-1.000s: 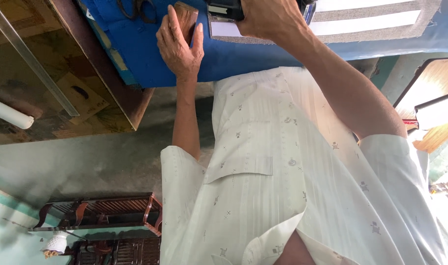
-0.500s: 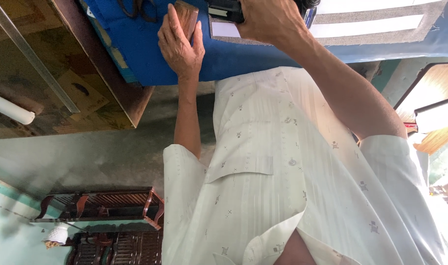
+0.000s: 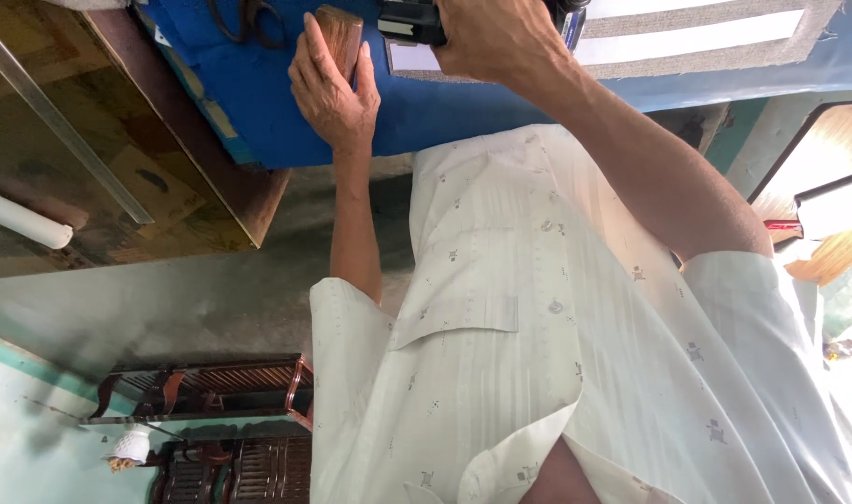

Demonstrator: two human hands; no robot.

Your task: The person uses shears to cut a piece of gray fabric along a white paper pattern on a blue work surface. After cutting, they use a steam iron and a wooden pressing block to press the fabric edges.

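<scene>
My left hand (image 3: 329, 89) lies on the blue cloth-covered table (image 3: 258, 93), fingers wrapped against a small brown wooden block (image 3: 340, 35) that stands on edge. My right hand (image 3: 496, 37) is closed over a black device (image 3: 412, 21) at the top edge of the view, just right of the block; most of the device is hidden by the hand. A white sheet (image 3: 415, 58) lies under the device. Both forearms reach up from my pale patterned shirt (image 3: 557, 308).
Dark scissors (image 3: 249, 17) lie on the blue cloth left of the block. A grey and white striped piece (image 3: 706, 37) lies to the right. A wooden board (image 3: 202, 159) edges the table, with a glass panel (image 3: 62, 121). Brown wooden furniture (image 3: 211, 387) stands on the floor.
The view has shifted slightly. Both hands stay in nearly the same place on the block and the black device.
</scene>
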